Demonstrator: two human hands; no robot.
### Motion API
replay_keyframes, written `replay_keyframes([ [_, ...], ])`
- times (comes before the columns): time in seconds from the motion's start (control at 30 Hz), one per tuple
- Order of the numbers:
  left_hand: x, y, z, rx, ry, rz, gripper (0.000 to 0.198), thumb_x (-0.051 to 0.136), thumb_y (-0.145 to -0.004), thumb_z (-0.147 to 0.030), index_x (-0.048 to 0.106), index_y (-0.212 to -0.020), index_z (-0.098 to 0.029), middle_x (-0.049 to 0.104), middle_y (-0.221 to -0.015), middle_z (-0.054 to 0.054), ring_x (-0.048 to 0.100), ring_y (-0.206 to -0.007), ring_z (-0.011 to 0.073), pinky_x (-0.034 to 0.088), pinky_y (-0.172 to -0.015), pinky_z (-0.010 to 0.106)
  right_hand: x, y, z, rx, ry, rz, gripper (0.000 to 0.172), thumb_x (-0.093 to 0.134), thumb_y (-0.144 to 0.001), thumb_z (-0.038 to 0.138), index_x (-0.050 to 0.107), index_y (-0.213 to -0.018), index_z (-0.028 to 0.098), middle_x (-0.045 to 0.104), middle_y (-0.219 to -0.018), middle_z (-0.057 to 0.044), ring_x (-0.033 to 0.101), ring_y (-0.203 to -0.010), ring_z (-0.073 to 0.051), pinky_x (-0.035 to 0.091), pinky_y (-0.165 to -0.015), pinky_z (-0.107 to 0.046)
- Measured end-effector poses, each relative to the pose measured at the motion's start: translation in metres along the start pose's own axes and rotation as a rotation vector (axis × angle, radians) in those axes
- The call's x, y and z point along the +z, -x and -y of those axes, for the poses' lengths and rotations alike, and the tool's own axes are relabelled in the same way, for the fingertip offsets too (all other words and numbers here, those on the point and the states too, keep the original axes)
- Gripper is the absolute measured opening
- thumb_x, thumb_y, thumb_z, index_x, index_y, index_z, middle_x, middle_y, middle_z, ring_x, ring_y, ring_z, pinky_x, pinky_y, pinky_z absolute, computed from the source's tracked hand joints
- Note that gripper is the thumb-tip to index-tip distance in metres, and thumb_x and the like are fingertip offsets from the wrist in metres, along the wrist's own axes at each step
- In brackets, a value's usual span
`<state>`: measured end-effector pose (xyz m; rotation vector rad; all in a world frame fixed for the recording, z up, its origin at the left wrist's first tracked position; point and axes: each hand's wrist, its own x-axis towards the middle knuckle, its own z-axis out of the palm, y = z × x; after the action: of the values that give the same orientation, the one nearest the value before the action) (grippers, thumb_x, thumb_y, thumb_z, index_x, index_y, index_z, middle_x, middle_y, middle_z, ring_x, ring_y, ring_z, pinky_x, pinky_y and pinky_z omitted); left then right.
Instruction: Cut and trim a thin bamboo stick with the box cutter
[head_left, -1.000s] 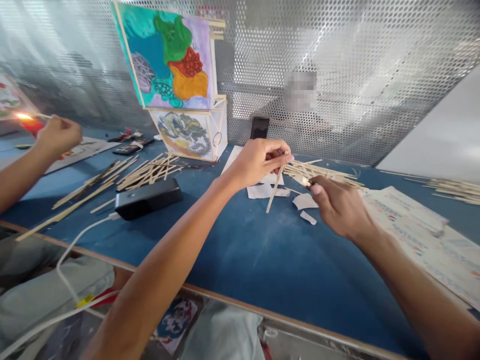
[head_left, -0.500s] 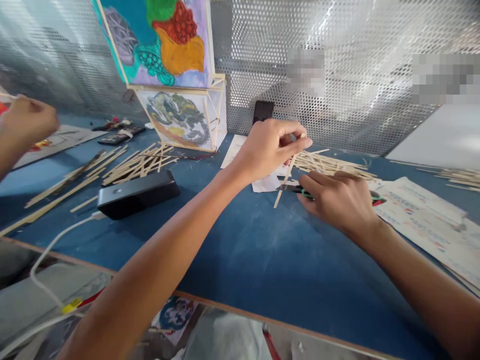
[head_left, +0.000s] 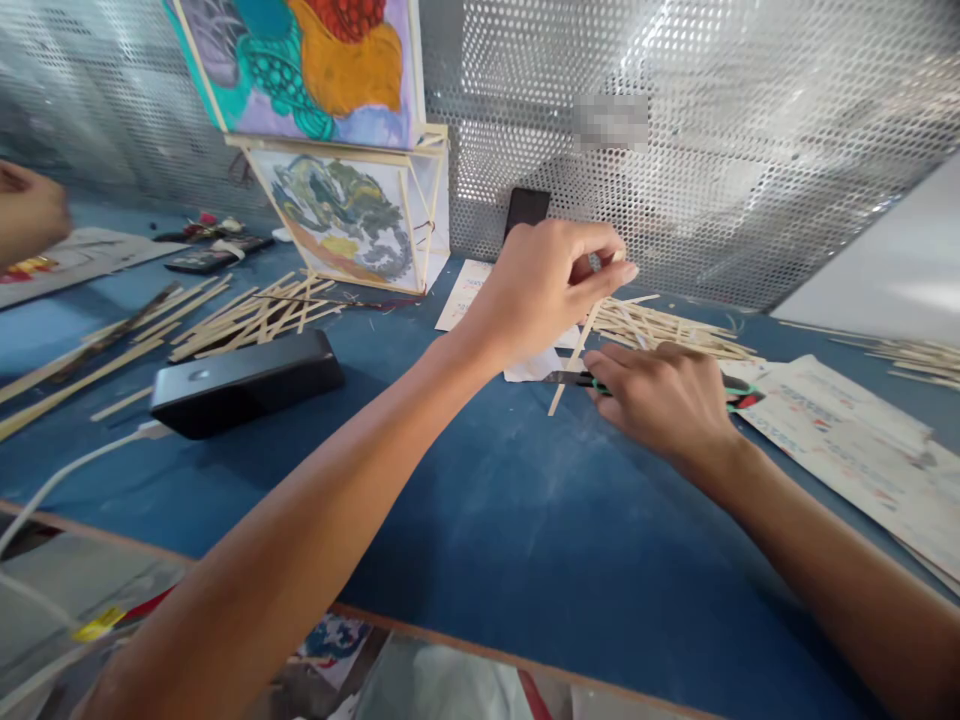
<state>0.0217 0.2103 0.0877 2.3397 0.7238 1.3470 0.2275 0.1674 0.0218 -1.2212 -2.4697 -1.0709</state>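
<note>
Head view, entries from the near edge outward, as I read them from my station.

1. Blue table (head_left: 480, 520): bare, scuffed top nearest me, both forearms crossing it.
2. Black box (head_left: 244, 380), lying flat to the left, with a white cable (head_left: 67, 470) running off the near edge.
3. Right hand (head_left: 660, 405): fingers curled down over the scissors (head_left: 566, 378), green handles mostly hidden beneath it, blades pointing left to the lower part of the stick. I cannot tell whether blade and wood touch.
4. Left hand (head_left: 544, 290): closed in a fingertip pinch on the top end of the stick (head_left: 574, 355), which hangs slanted, lower tip just over the table, between the two hands.
5. Handling note, my judgement: the stick is very light, thin and stiff but easily snapped; hold it lightly near one end, as here, or support it close to any cut.
6. Paper scraps (head_left: 529, 368) under the hands; printed sheets (head_left: 847, 450) to the right.
7. Loose stick pile (head_left: 667, 325) behind the hands; a second spread of sticks (head_left: 255, 315) to the left.
8. Painted paper frame (head_left: 352, 215) and a dark phone (head_left: 526, 212), upright against the perforated metal screen (head_left: 712, 150).
9. Another person's hand (head_left: 26, 210), far left edge.
</note>
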Motion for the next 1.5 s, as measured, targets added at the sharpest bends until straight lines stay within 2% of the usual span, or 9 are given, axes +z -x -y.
replay_keyframes([
  [0.13,0.001,-0.001,-0.003,0.001,-0.045,-0.002,0.021,0.065,-0.098,-0.026,0.065,-0.079,-0.018,0.057,-0.056,-0.006,0.050,-0.053,0.0092,0.039,-0.064,0.026,-0.001,0.001,-0.002,0.003,-0.010,0.008,0.017,0.057,-0.089,0.023,0.071,-0.099,0.021,0.071,-0.082,-0.003,0.055,-0.059,-0.020,0.015,-0.058,-0.035],
  [0.3,0.003,-0.001,-0.002,-0.039,-0.059,0.012,0.021,0.063,-0.099,-0.028,0.065,-0.081,-0.019,0.055,-0.060,-0.005,0.054,-0.057,0.0101,0.039,-0.064,0.026,0.001,0.000,-0.002,0.010,-0.041,0.018,0.017,0.056,-0.090,0.025,0.071,-0.098,0.023,0.071,-0.083,-0.003,0.054,-0.059,-0.020,0.014,-0.058,-0.035],
  [0.7,0.002,0.001,-0.003,0.013,-0.068,0.010,0.023,0.061,-0.100,-0.029,0.062,-0.078,-0.019,0.052,-0.059,-0.005,0.054,-0.059,0.0109,0.039,-0.064,0.026,0.002,-0.001,-0.003,-0.041,-0.053,0.016,0.018,0.057,-0.088,0.022,0.070,-0.101,0.024,0.073,-0.089,0.000,0.056,-0.061,-0.021,0.020,-0.058,-0.036],
  [0.8,-0.001,0.003,-0.001,0.011,-0.078,-0.013,0.027,0.059,-0.101,-0.032,0.061,-0.078,-0.019,0.056,-0.062,-0.004,0.055,-0.058,0.0111,0.040,-0.062,0.026,0.006,0.005,-0.008,-0.042,-0.041,-0.012,0.019,0.055,-0.091,0.024,0.070,-0.102,0.023,0.072,-0.083,-0.002,0.056,-0.060,-0.021,0.020,-0.058,-0.036],
  [0.93,-0.002,0.005,-0.003,-0.004,-0.113,-0.037,0.025,0.060,-0.101,-0.031,0.063,-0.079,-0.019,0.057,-0.063,-0.003,0.054,-0.058,0.0109,0.039,-0.062,0.025,0.007,0.013,-0.014,-0.030,-0.029,-0.072,0.016,0.054,-0.096,0.028,0.067,-0.089,0.022,0.067,-0.073,-0.002,0.053,-0.060,-0.020,0.019,-0.058,-0.035],
  [1.03,-0.001,0.005,-0.008,0.002,-0.113,-0.022,0.023,0.061,-0.100,-0.028,0.064,-0.080,-0.018,0.058,-0.063,-0.004,0.053,-0.058,0.0101,0.038,-0.060,0.024,0.003,0.012,-0.011,-0.023,-0.011,-0.153,0.016,0.057,-0.095,0.028,0.063,-0.081,0.022,0.064,-0.072,0.000,0.050,-0.059,-0.019,0.019,-0.059,-0.034],
  [1.13,-0.002,0.004,-0.011,0.006,-0.138,0.017,0.028,0.056,-0.103,-0.034,0.065,-0.082,-0.018,0.060,-0.065,-0.003,0.051,-0.058,0.0096,0.039,-0.063,0.025,0.001,0.006,-0.004,-0.035,0.006,-0.200,0.011,0.058,-0.091,0.023,0.064,-0.082,0.021,0.063,-0.071,0.001,0.048,-0.058,-0.018,0.020,-0.059,-0.034],
  [1.3,-0.003,0.003,-0.010,-0.007,-0.127,0.000,0.037,0.055,-0.103,-0.048,0.061,-0.078,-0.021,0.063,-0.069,-0.001,0.053,-0.061,0.0114,0.041,-0.061,0.026,0.006,0.003,-0.003,-0.052,-0.065,-0.091,0.015,0.059,-0.090,0.023,0.071,-0.098,0.020,0.071,-0.082,0.000,0.050,-0.057,-0.019,0.022,-0.060,-0.035],
  [1.5,-0.002,0.002,-0.005,0.015,-0.136,-0.033,0.034,0.060,-0.101,-0.046,0.060,-0.075,-0.023,0.063,-0.063,-0.001,0.055,-0.063,0.0143,0.043,-0.066,0.029,0.010,0.006,-0.003,-0.011,-0.081,-0.060,0.019,0.059,-0.089,0.026,0.073,-0.101,0.024,0.074,-0.086,0.000,0.049,-0.056,-0.021,0.016,-0.058,-0.033],
])
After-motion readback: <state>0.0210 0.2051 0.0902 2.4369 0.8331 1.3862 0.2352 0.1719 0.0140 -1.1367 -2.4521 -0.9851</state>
